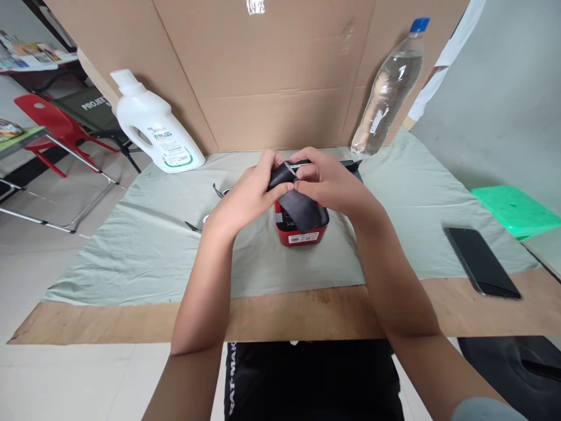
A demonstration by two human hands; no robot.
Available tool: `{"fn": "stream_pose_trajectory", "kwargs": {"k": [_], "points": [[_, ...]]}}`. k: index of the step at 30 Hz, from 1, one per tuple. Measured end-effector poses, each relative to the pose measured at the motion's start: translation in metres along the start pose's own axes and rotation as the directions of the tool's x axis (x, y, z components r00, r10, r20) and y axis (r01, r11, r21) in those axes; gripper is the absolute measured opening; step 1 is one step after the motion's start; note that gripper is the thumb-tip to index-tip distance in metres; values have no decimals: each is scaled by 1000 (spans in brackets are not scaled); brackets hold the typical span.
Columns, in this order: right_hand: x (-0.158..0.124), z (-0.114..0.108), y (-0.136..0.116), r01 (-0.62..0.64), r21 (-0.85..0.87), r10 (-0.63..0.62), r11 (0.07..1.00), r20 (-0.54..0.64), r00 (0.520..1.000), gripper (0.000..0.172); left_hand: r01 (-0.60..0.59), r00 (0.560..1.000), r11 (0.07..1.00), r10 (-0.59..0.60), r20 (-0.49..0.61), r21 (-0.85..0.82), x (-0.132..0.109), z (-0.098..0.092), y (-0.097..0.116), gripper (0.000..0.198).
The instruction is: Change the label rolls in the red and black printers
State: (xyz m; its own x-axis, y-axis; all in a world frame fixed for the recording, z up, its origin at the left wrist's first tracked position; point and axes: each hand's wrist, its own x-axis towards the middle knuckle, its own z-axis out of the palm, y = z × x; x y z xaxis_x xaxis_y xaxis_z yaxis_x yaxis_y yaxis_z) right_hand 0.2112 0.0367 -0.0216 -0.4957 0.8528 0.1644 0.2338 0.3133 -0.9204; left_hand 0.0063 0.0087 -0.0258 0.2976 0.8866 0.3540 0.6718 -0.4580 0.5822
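Note:
Both hands meet above a red box (302, 238) with a white label on its front. My left hand (254, 190) grips a black, rounded item (280, 175) with a silvery edge, thumb across its front. From the other side my right hand (324, 178) pinches the same item with bent fingers. A dark grey, soft-looking flap (304, 211) hangs below the fingers and covers part of the box's dark inside. Its exact kind is not clear. Left of my left hand, small dark strap-like pieces (193, 227) lie on the cloth, partly hidden by the wrist.
A white detergent bottle (153, 128) stands at the back left and a clear water bottle (390, 96) at the back right, before a cardboard screen (276, 76). A phone (482, 262) lies right on the cloth-covered table (144, 257). Beyond is a green stool (517, 207).

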Motion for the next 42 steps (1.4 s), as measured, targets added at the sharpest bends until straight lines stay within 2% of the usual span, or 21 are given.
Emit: {"fn": "stream_pose_trajectory", "kwargs": {"k": [4,8,11,14,19,22,25,28,35,37,42], "points": [[-1,0,-2,-10,18,11,1000,-26,1000,39,41,999,998,-40,11,-37,1,3,4,10],[-1,-2,-2,27,15,-26,1000,-64,998,37,11,1000,1000,-10,23,-17,1,1,9,8],[1,-2,1,65,-17,-66,998,-80,995,36,-10,999,1000,10,32,-18,-1,0,8,18],[1,0,2,97,-47,-100,994,-70,992,36,-3,1000,1000,3,-9,0,-2,-1,7,27],[1,8,-1,148,-95,-153,984,-54,987,28,15,997,999,-12,-78,43,-2,-2,8,27],[2,11,-2,160,-68,-167,985,-100,981,28,14,995,998,-8,-103,54,-1,-3,10,29],[4,10,-1,195,-21,-196,980,-166,966,34,4,999,1000,-3,-41,18,-2,-7,10,25],[5,9,0,236,37,-225,971,-180,957,39,6,1000,1000,-6,1,-17,-2,-11,8,25],[11,13,10,168,133,-145,977,-167,975,32,-51,987,997,59,-147,60,0,-8,3,24],[13,13,13,156,147,-130,977,-170,977,37,-77,988,995,85,-126,66,-1,-9,2,27],[13,5,16,114,191,-76,975,-194,978,61,-159,985,987,157,69,20,-6,-21,-3,47]]}}
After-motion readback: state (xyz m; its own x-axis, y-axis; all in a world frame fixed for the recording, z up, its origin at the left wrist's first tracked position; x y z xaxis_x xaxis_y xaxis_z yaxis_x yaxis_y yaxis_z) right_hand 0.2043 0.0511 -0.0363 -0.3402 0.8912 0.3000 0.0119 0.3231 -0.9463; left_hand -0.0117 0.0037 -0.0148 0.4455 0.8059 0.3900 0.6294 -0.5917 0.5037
